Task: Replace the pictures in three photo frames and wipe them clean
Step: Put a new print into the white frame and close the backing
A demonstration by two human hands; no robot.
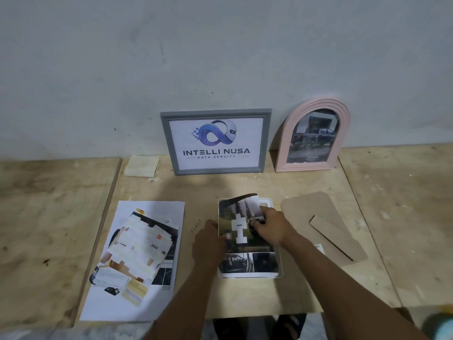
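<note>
— So, what are the fingers doing?
— The right hand [268,228] has its fingers curled and pinches the print [245,262] at its 3 o'clock side, just beside a white cross shape [239,228]. The left hand [208,240] curls round the print's 9 o'clock edge, thumb on top.
— And where does the print lie?
— Picture side up on the white frame [280,266], which lies flat on the wooden table [49,217]. The print's top edge curls upward.
— What's around it?
— From the white frame, a brown backing board [326,217] with its stand lies at 3 o'clock, and a heap of paper sheets [137,253] at 9. At 12 o'clock the grey frame [166,143], showing a logo, leans on the wall [220,57]. The pink arched frame [284,143] stands at 1 o'clock, and a folded cloth [142,165] lies at 11.
</note>
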